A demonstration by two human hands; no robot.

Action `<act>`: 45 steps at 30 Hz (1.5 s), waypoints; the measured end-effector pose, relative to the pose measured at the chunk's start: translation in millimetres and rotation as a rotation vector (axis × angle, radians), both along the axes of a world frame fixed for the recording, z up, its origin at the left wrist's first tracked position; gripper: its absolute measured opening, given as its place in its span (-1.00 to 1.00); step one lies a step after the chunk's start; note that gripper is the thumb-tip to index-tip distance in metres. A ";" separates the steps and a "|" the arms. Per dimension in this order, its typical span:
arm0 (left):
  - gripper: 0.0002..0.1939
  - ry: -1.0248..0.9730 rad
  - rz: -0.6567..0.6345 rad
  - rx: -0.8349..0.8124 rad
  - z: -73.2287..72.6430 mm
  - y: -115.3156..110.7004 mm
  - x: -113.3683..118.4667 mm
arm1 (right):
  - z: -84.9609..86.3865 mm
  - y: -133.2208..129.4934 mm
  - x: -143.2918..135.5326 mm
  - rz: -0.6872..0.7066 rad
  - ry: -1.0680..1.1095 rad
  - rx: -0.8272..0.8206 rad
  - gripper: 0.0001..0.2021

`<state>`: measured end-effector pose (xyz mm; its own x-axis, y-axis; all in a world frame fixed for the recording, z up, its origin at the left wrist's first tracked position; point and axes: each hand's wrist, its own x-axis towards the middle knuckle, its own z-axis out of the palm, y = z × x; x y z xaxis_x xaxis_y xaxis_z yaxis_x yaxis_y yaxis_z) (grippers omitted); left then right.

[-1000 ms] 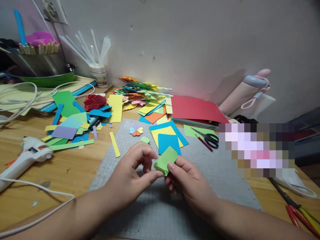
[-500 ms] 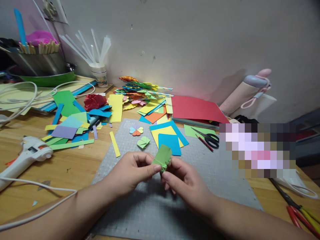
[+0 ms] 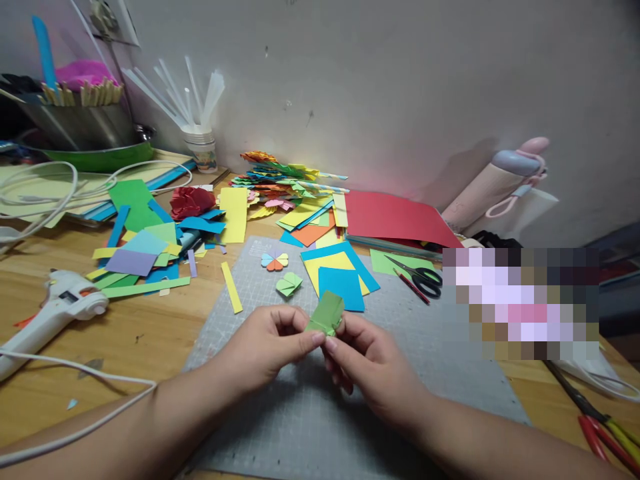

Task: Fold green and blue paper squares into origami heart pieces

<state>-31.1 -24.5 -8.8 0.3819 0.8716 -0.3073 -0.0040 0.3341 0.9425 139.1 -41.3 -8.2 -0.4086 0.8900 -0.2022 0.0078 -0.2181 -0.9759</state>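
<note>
A small, light green piece of folded paper (image 3: 327,312) is held up between the two hands, above a grey gridded cutting mat (image 3: 290,427). The left hand (image 3: 273,340) pinches its lower left part, with the thumb on the near edge; the right hand (image 3: 370,357) grips its lower right corner between thumb and curled fingers. The two thumb tips almost meet at the bottom of the paper.

Just beyond the left hand, a pale green folded paper shape (image 3: 289,285) lies on the mat, and past it a flat flower of multicoloured paper hearts (image 3: 275,261). Right behind the held paper is a blue paper square (image 3: 343,287), overlapping a larger yellow paper sheet (image 3: 313,270). Farther right, black-handled scissors (image 3: 426,283) rest partly on a light green paper sheet (image 3: 377,261), beside a dark red pencil (image 3: 414,289).

A narrow yellow paper strip (image 3: 231,288) crosses the mat's left edge. Well to the left, a white glue gun (image 3: 63,303) lies on the wooden table (image 3: 150,340), near a heap of coloured paper scraps (image 3: 131,262).
</note>
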 end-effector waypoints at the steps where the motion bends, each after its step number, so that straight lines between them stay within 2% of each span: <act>1: -0.67 0.009 -0.003 0.000 -0.7 -0.3 0.0 | 0.0 0.1 -0.1 0.001 0.002 -0.016 -0.76; 8: -0.72 0.057 -0.001 -0.010 -0.3 -2.8 2.3 | 0.9 1.4 -2.0 0.003 0.026 -0.040 -0.73; 12: -0.78 -0.011 -0.074 0.007 2.4 -3.1 3.1 | 0.5 1.1 -1.5 0.033 0.031 0.040 -0.74; 18: -0.78 -0.119 -0.057 0.040 -2.9 -2.2 -1.0 | -3.0 2.1 3.9 0.011 0.072 -0.021 -0.75; 23: -0.77 -0.100 -0.060 0.001 -5.1 -1.3 -2.2 | -1.3 2.5 2.0 0.002 0.050 -0.049 -0.73; 26: -0.81 -0.091 -0.107 -0.010 -0.3 -3.1 1.5 | 1.7 2.8 0.0 -0.011 0.027 0.010 -0.73; 28: -0.82 -0.076 -0.135 -0.018 3.3 -5.1 4.4 | 4.0 3.6 -0.3 0.017 0.026 0.036 -0.71; 31: -0.81 -0.021 -0.146 -0.007 6.6 -7.3 6.4 | 7.3 5.0 0.7 0.087 0.019 -0.019 -0.70; 36: -0.80 0.032 -0.195 0.027 5.4 -6.1 3.1 | 7.1 6.0 1.4 0.147 0.013 -0.071 -0.72; 38: -0.81 0.028 -0.162 0.035 3.5 -4.6 1.1 | 3.8 6.8 1.3 0.135 0.020 -0.051 -0.74; 42: -0.82 0.033 -0.012 0.026 0.7 -2.5 -0.7 | -3.4 8.2 2.2 0.091 0.042 -0.033 -0.74; 45: -0.81 0.003 0.015 0.018 0.5 -2.9 0.3 | -3.9 7.5 2.3 0.070 0.023 -0.032 -0.71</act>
<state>-30.8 -27.5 -8.3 0.3681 0.8824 -0.2930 -0.0054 0.3172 0.9483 141.5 -33.8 -12.1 -0.4749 0.8522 -0.2195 0.0014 -0.2486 -0.9686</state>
